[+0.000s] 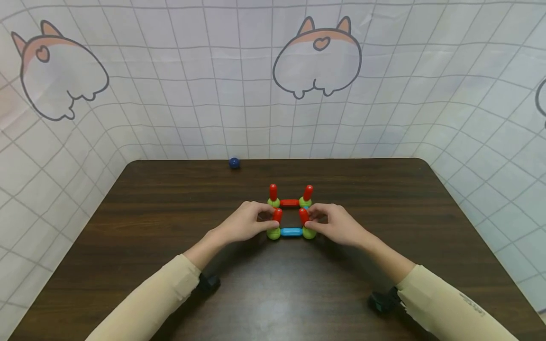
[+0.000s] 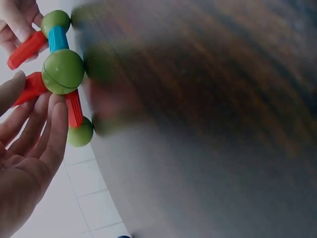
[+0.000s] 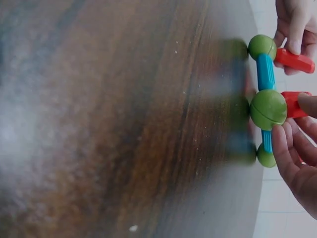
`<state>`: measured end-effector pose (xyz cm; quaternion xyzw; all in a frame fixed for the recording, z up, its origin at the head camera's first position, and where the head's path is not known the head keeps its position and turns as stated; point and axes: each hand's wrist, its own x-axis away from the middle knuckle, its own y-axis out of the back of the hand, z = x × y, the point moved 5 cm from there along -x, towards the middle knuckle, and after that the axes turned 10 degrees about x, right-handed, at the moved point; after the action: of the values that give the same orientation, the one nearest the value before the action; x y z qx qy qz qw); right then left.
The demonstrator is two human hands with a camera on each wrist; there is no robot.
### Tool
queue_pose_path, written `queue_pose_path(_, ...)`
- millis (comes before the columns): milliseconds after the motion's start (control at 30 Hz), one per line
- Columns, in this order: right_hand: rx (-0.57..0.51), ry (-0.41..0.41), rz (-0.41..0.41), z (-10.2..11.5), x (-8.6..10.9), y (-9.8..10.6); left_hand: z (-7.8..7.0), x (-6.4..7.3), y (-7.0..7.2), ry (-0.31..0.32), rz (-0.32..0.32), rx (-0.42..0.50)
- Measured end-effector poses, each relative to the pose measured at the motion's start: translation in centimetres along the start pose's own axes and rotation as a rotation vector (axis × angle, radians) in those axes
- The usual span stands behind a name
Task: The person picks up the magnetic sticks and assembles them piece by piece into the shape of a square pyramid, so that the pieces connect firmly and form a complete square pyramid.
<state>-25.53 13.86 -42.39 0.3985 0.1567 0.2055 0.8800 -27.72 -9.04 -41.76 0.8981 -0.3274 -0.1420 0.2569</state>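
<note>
On the dark table stands a frame of magnetic building rods and green balls, with a blue rod (image 1: 292, 232) along its front and a red rod (image 1: 289, 202) along its back. Short red rods rise from the corner balls. My left hand (image 1: 249, 221) pinches the front-left upright red rod (image 2: 30, 88) between thumb and fingers, beside its green ball (image 2: 63, 72). Opposite, the front-right upright red rod (image 3: 295, 104) is pinched by my right hand (image 1: 339, 224), its fingertips against the green ball (image 3: 268, 109). Both hands partly hide the sides of the frame.
A dark blue ball (image 1: 234, 163) lies at the table's back edge, left of the frame. Behind and on both sides hangs a white gridded cloth (image 1: 239, 94) with cartoon drawings. The brown wooden table (image 1: 290, 293) extends around the hands.
</note>
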Motion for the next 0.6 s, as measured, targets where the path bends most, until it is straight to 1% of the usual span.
queue_pose_path(233,0.034,-0.011,-0.011,0.1,-0.5,-0.1,-0.1,-0.7,-0.1,0.015,0.016,-0.045)
queue_pose_path(400,0.054,-0.019,-0.014,0.1,-0.7,-0.1,-0.1,-1.0,-0.1,0.039,0.016,-0.053)
queue_pose_path(600,0.056,-0.02,-0.015,0.1,-1.0,-0.2,-0.1,-1.3,-0.2,0.05,0.026,-0.058)
